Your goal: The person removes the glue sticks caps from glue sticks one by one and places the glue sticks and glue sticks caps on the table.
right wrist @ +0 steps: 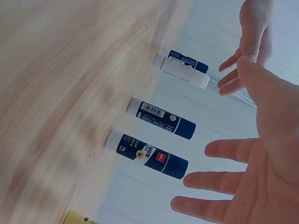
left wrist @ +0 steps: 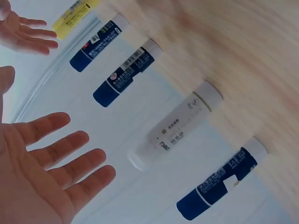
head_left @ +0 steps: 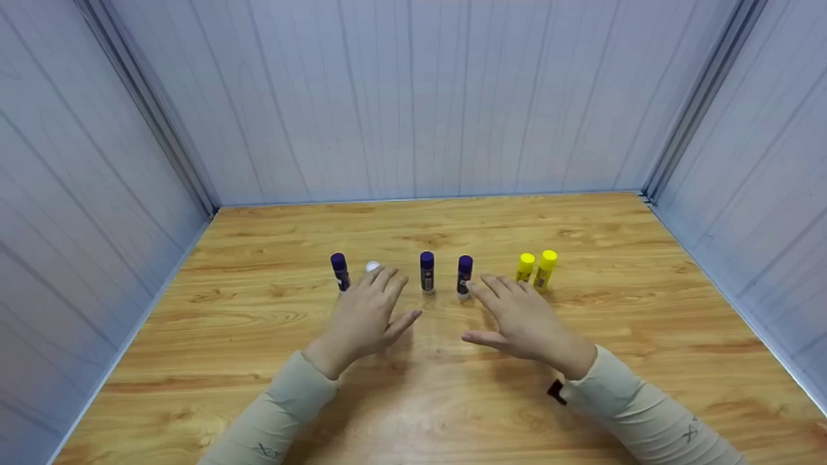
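Observation:
Upright on the wooden table stands a row of glue sticks. My left hand [head_left: 363,316] is spread, palm down, just in front of the white glue stick [left wrist: 175,126], hiding most of it in the head view. The leftmost navy glue stick [head_left: 338,266] is beside that hand. Two more navy glue sticks, a middle one [head_left: 427,271] and a right one [right wrist: 147,153] with a "GLUE STICK" label, stand between the hands. My right hand [head_left: 523,320], fingers extended, is near the right navy one and overlaps the lower part of a yellow glue stick [head_left: 526,263]. Neither hand holds anything.
A second yellow glue stick [head_left: 548,265] stands at the row's right end. Pale ridged panels [head_left: 413,97] enclose the table [head_left: 426,420] at the back and both sides. A small black object [head_left: 557,391] shows by the right sleeve's cuff.

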`<state>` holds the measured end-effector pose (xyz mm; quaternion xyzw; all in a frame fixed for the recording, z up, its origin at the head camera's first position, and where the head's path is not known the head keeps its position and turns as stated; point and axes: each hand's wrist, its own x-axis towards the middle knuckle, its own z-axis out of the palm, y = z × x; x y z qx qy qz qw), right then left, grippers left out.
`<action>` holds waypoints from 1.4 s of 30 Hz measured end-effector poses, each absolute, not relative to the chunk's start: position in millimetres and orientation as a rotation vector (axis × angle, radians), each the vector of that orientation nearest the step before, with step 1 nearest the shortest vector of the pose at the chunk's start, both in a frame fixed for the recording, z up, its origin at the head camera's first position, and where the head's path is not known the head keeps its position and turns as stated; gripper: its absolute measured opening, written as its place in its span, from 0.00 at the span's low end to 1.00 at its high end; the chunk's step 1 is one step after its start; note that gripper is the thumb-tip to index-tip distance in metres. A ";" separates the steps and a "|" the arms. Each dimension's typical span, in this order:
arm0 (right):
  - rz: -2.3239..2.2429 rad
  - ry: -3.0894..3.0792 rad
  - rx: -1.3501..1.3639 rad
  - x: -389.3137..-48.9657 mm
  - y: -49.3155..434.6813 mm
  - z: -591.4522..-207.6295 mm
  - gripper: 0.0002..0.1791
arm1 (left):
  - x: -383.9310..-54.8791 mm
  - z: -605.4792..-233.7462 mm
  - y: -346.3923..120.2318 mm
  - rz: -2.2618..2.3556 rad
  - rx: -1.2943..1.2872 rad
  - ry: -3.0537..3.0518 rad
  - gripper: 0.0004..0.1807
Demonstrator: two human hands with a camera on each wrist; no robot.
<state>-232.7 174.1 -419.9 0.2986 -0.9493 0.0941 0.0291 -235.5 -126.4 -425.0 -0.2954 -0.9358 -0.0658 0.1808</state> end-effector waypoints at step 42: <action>0.241 -2.773 1.066 -222.9 163.9 -418.1 0.31 | -290.5 -430.9 -205.0 -1.065 0.013 -2.874 0.41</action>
